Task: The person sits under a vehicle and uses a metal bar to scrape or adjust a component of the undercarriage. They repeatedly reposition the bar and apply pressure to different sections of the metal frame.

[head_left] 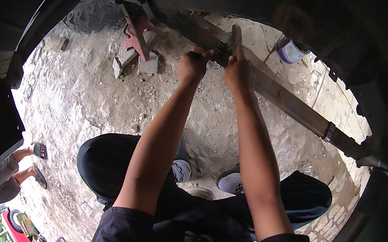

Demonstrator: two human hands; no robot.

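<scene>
A long dark metal beam [292, 100] runs slantwise across the upper part of the head view, from upper left to lower right. My left hand [192, 67] is closed against its near side, fingers curled next to a dark bracket [221, 46] on the beam. What its fingertips hold, if anything, is hidden. My right hand [239, 74] is closed just right of the bracket, around the near end of a narrow, flat grey strip [236, 35]. The strip points away from me across the beam; its exact kind cannot be made out.
A red metal stand [138, 40] rises beside concrete blocks [148, 64] at upper left, near a treaded tyre [90, 15]. A paint can [291, 51] stands beyond the beam. Dark vehicle panels surround me. At lower left is another person's sandalled foot [39, 176].
</scene>
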